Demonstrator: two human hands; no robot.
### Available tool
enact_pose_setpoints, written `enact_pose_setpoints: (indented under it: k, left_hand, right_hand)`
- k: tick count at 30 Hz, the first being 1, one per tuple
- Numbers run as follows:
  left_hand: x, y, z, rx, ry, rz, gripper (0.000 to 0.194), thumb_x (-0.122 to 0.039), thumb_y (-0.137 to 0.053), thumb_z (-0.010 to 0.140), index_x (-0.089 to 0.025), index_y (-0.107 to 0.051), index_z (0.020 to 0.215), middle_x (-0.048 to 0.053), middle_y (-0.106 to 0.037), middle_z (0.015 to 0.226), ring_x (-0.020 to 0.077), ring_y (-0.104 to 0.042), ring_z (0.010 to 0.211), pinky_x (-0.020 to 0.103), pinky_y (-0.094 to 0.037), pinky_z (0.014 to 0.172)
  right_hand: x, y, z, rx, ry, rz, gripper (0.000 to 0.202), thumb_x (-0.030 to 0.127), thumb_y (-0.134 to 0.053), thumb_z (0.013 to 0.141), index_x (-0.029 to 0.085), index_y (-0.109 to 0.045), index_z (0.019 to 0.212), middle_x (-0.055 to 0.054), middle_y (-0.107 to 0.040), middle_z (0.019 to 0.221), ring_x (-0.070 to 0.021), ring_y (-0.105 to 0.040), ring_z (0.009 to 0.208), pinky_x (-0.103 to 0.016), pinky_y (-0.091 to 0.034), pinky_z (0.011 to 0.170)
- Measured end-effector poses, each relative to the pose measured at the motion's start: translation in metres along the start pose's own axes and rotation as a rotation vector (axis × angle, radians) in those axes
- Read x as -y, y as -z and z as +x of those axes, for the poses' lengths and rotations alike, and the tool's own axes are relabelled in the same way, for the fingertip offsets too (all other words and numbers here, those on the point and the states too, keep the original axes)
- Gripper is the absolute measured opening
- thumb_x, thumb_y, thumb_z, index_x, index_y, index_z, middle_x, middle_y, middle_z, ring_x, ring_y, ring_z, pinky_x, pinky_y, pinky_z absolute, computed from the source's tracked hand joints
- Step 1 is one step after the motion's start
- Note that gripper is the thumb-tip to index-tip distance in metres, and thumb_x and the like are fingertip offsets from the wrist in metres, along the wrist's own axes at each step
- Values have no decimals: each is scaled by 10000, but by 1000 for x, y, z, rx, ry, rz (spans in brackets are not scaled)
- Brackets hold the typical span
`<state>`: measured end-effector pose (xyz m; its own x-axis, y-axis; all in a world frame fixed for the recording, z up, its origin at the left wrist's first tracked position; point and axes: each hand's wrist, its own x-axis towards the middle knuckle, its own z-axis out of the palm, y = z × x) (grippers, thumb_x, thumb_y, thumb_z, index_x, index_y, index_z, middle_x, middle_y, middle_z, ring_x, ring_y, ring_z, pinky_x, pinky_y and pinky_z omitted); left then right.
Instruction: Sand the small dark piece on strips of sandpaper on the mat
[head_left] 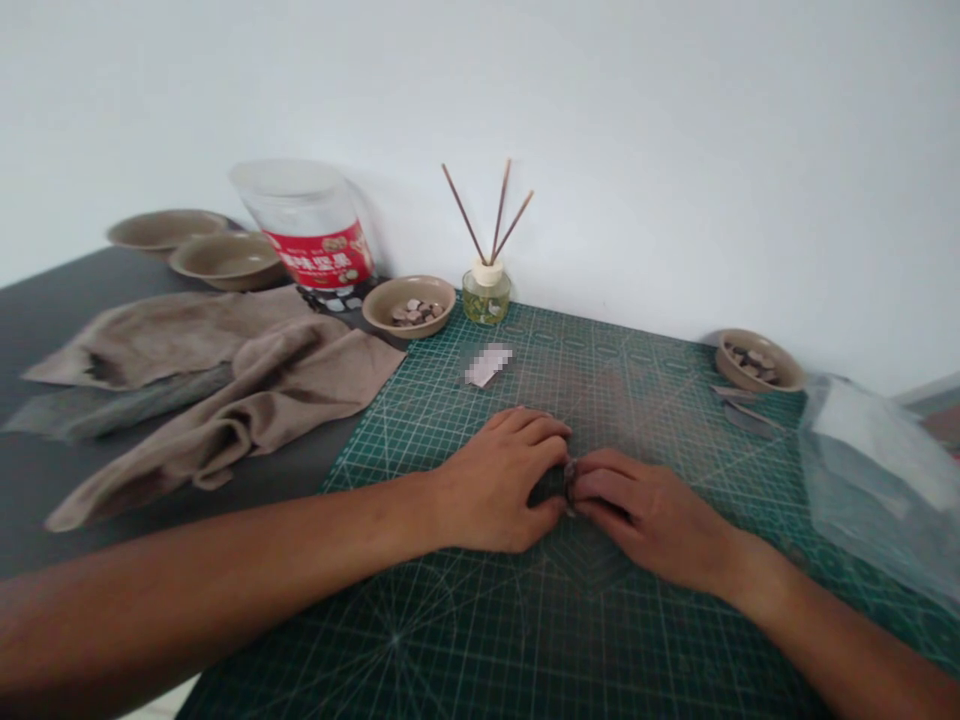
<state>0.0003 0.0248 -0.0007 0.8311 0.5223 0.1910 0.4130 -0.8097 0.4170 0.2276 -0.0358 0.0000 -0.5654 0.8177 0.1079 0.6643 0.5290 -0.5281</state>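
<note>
Over the green cutting mat (465, 620), my left hand (502, 480) and my right hand (637, 500) meet with their fingertips close together. Between them is a small greyish round piece (570, 487), seen almost edge-on and mostly hidden by the fingers. The fingers of my right hand are closed on its right side. My left thumb and forefinger curl in against its left side, with a dark gap between them. What exactly the piece is, I cannot make out. Beyond my left hand lies a small whitish slip (491, 365), its surface blurred out.
Bowls of small pieces stand at the back centre (409, 310) and right (757, 362). A reed diffuser (486, 292) and a red-labelled plastic jar (315, 240) stand near the wall. Brown cloths (300, 390) lie left, with two more bowls (225, 260) behind. A clear plastic bag (885, 480) lies right.
</note>
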Motion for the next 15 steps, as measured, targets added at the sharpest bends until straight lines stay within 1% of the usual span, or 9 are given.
enact_pose_setpoints:
  k: [3, 4, 7, 8, 12, 13, 15]
  left_hand:
    - [-1, -1, 1, -10, 11, 20, 288, -330, -676, 802, -195, -623, 1051, 91, -564, 1398, 299, -468, 1345, 491, -345, 1159]
    - [-1, -2, 1, -10, 16, 25, 294, -330, -677, 799, -195, -619, 1054, 94, -560, 1399, 304, -466, 1347, 494, -350, 1157]
    - [-2, -2, 1, -1, 24, 30, 299, -328, -676, 794, -199, -613, 1057, 101, -544, 1409, 314, -459, 1354, 501, -357, 1152]
    - [-1, -2, 1, 2, 27, 30, 300, -329, -674, 796, -200, -611, 1059, 104, -536, 1416, 318, -452, 1360, 503, -356, 1153]
    - [0, -1, 1, 7, 49, 32, 333, -360, -680, 802, -199, -606, 1084, 121, -507, 1441, 338, -428, 1380, 522, -347, 1157]
    - [0, -1, 1, 6, 53, 33, 345, -368, -684, 801, -199, -605, 1091, 124, -504, 1443, 341, -425, 1382, 526, -345, 1158]
    - [1, -2, 2, 7, 48, 34, 356, -371, -689, 794, -198, -604, 1094, 126, -506, 1440, 341, -424, 1383, 523, -341, 1161]
  right_hand:
    - [-1, 0, 2, -63, -52, -49, 127, 191, -505, 1011, 226, -619, 1056, -52, -654, 1140, -205, -648, 1021, -375, -529, 899]
    - [-2, 1, 2, -50, -57, -39, 117, 190, -511, 1008, 225, -619, 1037, -48, -656, 1120, -201, -648, 1011, -370, -527, 897]
    - [0, 3, 2, 52, -20, 38, 85, 203, -540, 1003, 237, -618, 1001, -23, -658, 1083, -176, -648, 978, -329, -527, 868]
    - [0, 3, 3, 61, -15, 44, 83, 206, -540, 1004, 239, -617, 1004, -21, -655, 1090, -174, -647, 976, -325, -526, 863]
    - [0, 6, 4, -38, -114, -37, 88, 203, -527, 1003, 226, -611, 997, -40, -645, 1075, -196, -642, 962, -366, -512, 875]
    - [0, 8, 4, -28, -130, -34, 88, 199, -532, 1000, 226, -611, 972, -36, -645, 1052, -193, -640, 950, -363, -509, 869]
    - [-1, 10, 4, 50, -104, 27, 92, 195, -553, 993, 231, -614, 934, -18, -647, 1019, -174, -639, 929, -331, -508, 843]
